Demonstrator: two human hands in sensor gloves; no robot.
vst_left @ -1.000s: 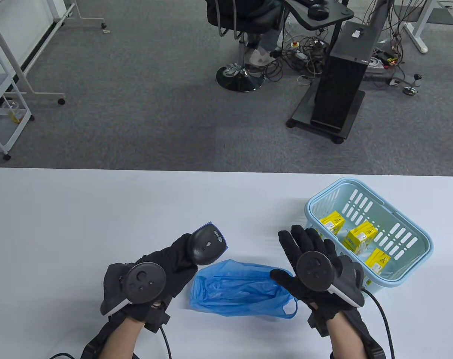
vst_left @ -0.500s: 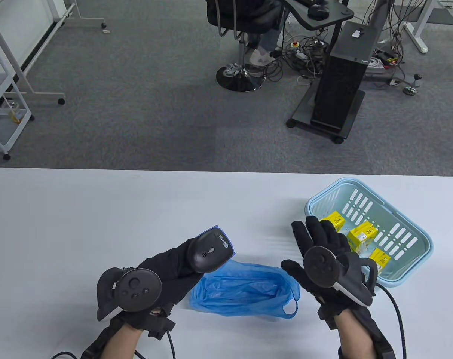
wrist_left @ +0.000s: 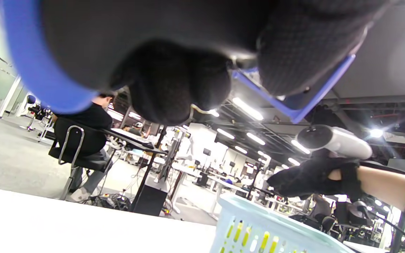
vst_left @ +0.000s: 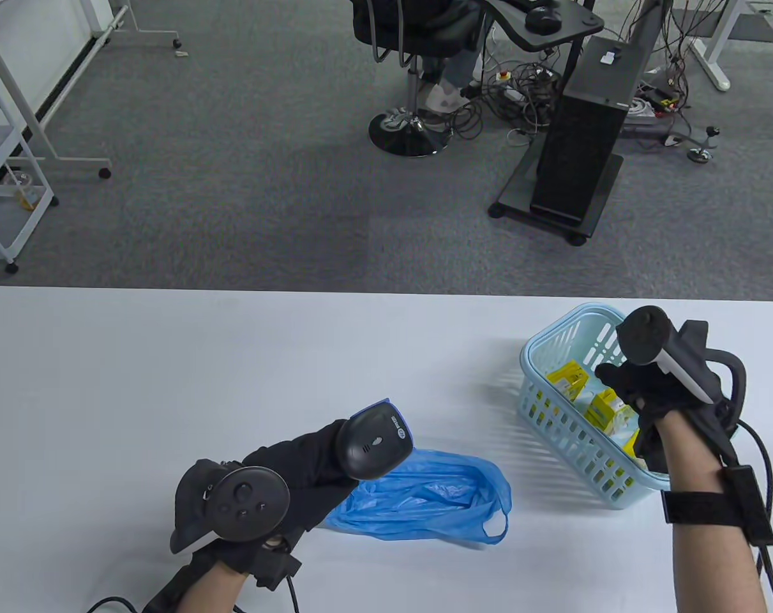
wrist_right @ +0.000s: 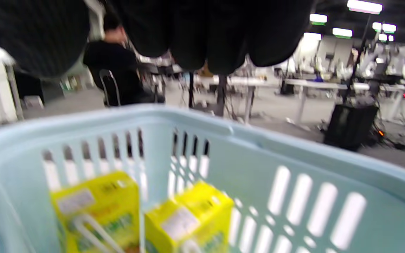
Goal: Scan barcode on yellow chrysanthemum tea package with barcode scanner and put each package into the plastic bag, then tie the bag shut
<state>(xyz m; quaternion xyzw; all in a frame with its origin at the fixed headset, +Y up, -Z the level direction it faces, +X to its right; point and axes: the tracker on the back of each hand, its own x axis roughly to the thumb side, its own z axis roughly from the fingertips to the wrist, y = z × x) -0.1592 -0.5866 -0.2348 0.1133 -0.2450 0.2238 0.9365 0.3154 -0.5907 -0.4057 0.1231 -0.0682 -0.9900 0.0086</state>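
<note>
Fingers (vst_left: 609, 377) of the right hand (vst_left: 648, 389), half a second ago spread flat short of the basket (vst_left: 555, 357), now dip inside it just above the yellow packs (vst_left: 606, 408); whether they are spread or have closed on one cannot be told. The basket has tipped toward them. Picking the first pack is judged under way. Left hand (vst_left: 297, 472) grips the scanner (vst_left: 373, 442), a smooth black pistol-shaped unit with blue trim. Beside its fingers lies the bag (vst_left: 424, 498), thin crinkled blue film, flat on the surface (vst_left: 169, 357). Basket: slotted rigid pale-blue plastic; packs: small glossy cartons.
</note>
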